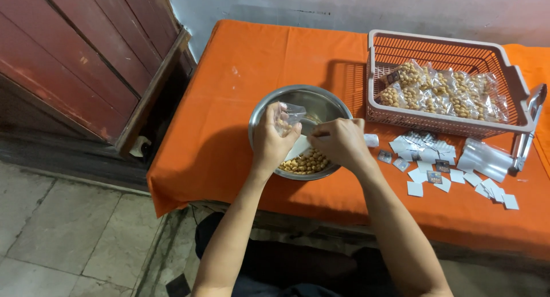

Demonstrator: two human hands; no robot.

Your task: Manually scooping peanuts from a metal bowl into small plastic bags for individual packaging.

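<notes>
Surface [240,85] covered in an orange cloth, set against a pale wall, dark red wooden door [86,50] to the left, tiled floor below. Pink plastic basket [515,79] at far right of the surface, holding a pile of filled clear nut packets [441,93]. Round steel bowl [321,99] at centre, near the basket but apart from it, with peanuts [306,162] heaped in its near side. Both forearms come up from the bottom edge and meet over the bowl. Left hand [272,142] closed, gripping a small clear plastic bag [289,113] upright above the bowl's left half, bag mouth facing the right hand. Right hand [341,141] closed around a small white scoop-like piece [299,148], its tip pointing down-left toward the bag and just above the peanuts; what exactly the piece is, cannot tell. Stack of empty clear bags [487,158] lying flat just in front of the basket, right side. Metal tongs-like tool [527,131] at the basket's right corner, partly off toward the edge. Scatter of small white and dark square label cards [429,159] on the cloth between bowl and empty bags, some overlapping, a few loose ones nearer the front edge.
</notes>
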